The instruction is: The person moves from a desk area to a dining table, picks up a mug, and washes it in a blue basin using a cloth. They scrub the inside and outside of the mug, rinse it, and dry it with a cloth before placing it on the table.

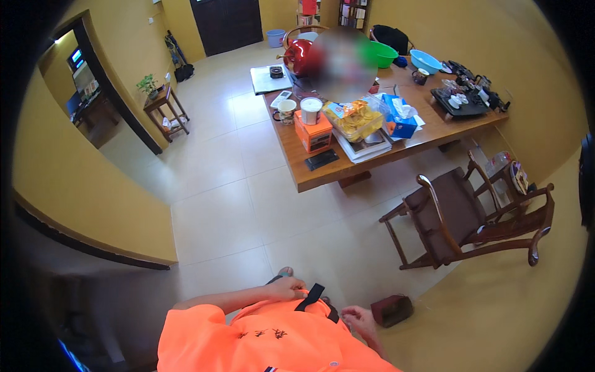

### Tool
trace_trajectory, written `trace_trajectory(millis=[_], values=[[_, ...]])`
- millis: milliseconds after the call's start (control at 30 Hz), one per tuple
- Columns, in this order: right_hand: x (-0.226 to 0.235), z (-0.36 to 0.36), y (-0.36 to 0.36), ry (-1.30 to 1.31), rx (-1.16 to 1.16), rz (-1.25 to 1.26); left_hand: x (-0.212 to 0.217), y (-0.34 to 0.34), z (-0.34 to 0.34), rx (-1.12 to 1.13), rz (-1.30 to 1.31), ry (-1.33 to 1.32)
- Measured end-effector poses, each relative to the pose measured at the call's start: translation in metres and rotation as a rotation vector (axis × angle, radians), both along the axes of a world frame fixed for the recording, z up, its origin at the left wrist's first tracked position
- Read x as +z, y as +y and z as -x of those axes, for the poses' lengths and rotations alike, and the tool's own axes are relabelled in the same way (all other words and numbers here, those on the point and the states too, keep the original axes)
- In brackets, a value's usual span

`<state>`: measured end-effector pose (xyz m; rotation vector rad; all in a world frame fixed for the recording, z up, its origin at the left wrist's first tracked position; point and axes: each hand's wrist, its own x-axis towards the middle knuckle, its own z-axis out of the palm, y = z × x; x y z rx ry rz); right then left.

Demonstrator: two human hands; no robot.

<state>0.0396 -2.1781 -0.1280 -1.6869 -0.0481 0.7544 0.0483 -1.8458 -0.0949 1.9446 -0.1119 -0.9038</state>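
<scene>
An orange vest covers my front, with a black strap standing out from its lower hem. My left hand is closed at that hem, its fingertips pinching the orange cloth left of the strap. Right of the strap, my right hand hangs beside the vest with fingers loosely bent and nothing visible in them. One of my shoes shows on the floor beyond the left hand.
Ahead stands a wooden table bearing cups, an orange box, a tissue box, and a tea tray. A wooden armchair is to the right. A dark red box-like object sits near my right hand. Left is a doorway.
</scene>
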Motion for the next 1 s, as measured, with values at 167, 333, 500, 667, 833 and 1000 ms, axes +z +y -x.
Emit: trace_trajectory(millis=[167, 333, 500, 667, 833, 1000], values=[[0.032, -0.048, 0.066, 0.132, -0.168, -0.069, -0.042, 0.053, 0.018, 0.294, 0.139, 0.121], [0.048, -0.104, 0.175, 0.345, -0.139, -0.188, -0.096, 0.125, 0.024, 0.489, 0.368, 0.23], [0.036, -0.162, 0.307, 0.529, -0.036, -0.449, -0.068, 0.23, 0.011, 0.767, 0.463, 0.225], [0.048, -0.244, 0.429, 0.444, -0.034, -0.542, -0.052, 0.333, 0.01, 1.01, 0.342, 0.267], [0.035, -0.341, 0.521, 0.393, -0.197, -0.572, -0.068, 0.392, -0.01, 1.164, 0.375, 0.3], [0.01, -0.429, 0.582, 0.31, -0.494, -0.603, -0.071, 0.445, -0.07, 1.175, 0.399, 0.279]])
